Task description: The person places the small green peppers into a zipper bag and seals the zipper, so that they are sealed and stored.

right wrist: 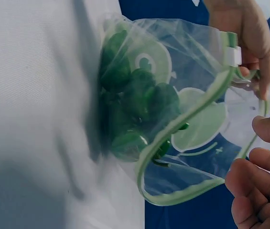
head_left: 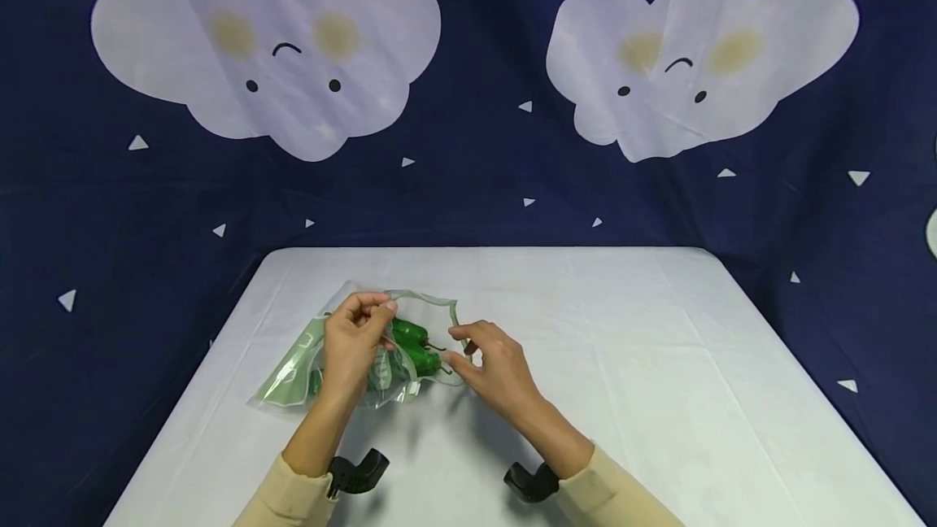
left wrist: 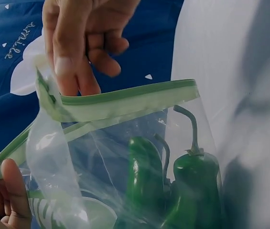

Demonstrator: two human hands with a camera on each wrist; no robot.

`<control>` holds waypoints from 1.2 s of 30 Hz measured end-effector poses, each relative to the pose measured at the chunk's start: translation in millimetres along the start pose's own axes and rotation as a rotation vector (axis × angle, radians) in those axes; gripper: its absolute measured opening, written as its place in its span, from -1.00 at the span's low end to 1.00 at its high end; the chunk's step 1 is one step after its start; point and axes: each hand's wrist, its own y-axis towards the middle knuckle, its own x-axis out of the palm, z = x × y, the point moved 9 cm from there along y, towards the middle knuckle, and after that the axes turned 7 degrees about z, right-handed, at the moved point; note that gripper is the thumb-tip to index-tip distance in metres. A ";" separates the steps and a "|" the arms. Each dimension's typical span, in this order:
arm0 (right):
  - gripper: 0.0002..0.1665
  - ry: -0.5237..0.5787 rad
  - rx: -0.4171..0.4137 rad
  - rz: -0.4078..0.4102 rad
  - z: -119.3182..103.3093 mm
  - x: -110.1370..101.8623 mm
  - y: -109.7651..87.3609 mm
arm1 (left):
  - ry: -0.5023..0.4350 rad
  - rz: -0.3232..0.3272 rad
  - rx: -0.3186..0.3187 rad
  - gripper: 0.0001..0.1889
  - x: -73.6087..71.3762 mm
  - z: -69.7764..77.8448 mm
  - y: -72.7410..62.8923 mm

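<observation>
A clear zip bag (head_left: 289, 376) with green print lies on its side on the table, its mouth facing right. Several green peppers (head_left: 423, 360) are inside, stems toward the mouth. My left hand (head_left: 351, 344) pinches the green-edged rim at its far left part between thumb and finger. Opposite, my right hand (head_left: 498, 360) pinches the rim on the right with thumb and fingertips. In the right wrist view the green rim strip (right wrist: 187, 117) curves in a wide loop, and a white slider (right wrist: 234, 56) sits near the left hand. The left wrist view shows pepper stems (left wrist: 187, 114) below the rim.
A white-covered table (head_left: 659, 397) lies under the bag. Behind it hangs a dark blue cloth (head_left: 483, 169) with clouds and small triangles. Black wrist cameras (head_left: 359, 472) are strapped at both wrists.
</observation>
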 end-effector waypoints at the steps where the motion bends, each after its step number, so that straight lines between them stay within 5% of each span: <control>1: -0.65 0.007 0.002 0.007 0.4 -3.0 -1.1 | 0.004 -0.002 0.002 -0.86 0.3 -0.4 -0.3; 11: -0.68 0.024 0.034 0.047 10.4 -27.7 -10.7 | 0.068 -0.013 0.050 -0.87 4.4 -1.1 -3.2; 18: -0.69 0.044 0.041 0.080 18.1 -38.9 -17.4 | 0.172 0.007 0.151 -0.89 7.4 3.9 -4.7; 36: -0.69 0.060 0.076 0.120 34.4 -53.6 -32.8 | 0.367 -0.088 0.244 -0.86 29.9 -5.9 -16.1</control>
